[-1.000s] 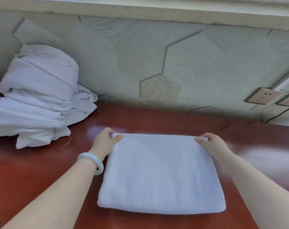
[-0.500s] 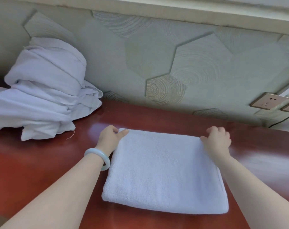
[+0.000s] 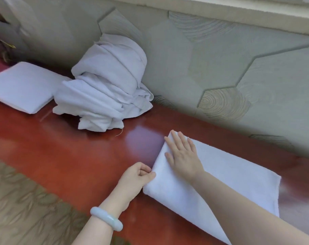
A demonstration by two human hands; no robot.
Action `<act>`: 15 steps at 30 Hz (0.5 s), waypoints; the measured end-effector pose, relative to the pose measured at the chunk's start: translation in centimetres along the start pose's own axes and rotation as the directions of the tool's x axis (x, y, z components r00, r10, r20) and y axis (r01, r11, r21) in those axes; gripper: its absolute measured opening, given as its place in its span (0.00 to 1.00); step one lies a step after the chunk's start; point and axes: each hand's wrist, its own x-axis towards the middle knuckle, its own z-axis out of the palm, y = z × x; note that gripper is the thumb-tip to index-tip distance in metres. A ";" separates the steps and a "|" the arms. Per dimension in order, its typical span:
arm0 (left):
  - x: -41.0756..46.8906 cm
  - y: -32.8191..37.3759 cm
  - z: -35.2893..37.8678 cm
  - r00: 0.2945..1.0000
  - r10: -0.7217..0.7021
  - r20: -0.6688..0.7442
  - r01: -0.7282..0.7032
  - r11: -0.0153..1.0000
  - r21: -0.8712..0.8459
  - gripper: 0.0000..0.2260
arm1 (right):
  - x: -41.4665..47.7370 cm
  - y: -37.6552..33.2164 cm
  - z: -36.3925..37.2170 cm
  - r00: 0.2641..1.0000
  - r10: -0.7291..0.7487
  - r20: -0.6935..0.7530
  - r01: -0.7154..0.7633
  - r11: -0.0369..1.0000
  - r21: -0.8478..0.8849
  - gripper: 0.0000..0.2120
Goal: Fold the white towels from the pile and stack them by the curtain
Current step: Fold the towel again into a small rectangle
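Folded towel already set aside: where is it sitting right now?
In the head view the folded towel lies at the far left of the red table, right beside the left side of the crumpled pile.

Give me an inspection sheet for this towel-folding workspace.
Surface: glossy red table, with glare beside the towel.
Job's things: folded towel under both hands; unfolded pile against the wall; stack at far left.
Clutter: loose thread by the pile.
Hands: left hand pinches the towel's edge; right hand lies flat on top.
Cables: nothing seen.
Surroundings: hexagon-patterned wall; patterned floor at lower left.
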 end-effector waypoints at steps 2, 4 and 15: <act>-0.6 0.1 -0.3 0.998 0.023 0.058 -0.026 0.998 0.059 0.14 | 0.3 -0.1 -0.2 1.000 -0.004 -0.001 0.004 1.000 -0.016 0.27; -0.8 0.2 -0.4 0.990 0.079 0.114 -0.100 0.977 0.187 0.11 | 0.4 0.1 -0.3 1.000 -0.002 0.006 0.002 1.000 -0.020 0.27; -1.3 -2.1 1.0 0.988 0.140 -0.071 -0.074 0.812 0.579 0.10 | -0.1 0.8 -0.2 0.998 -0.056 -0.020 0.056 0.998 -0.032 0.27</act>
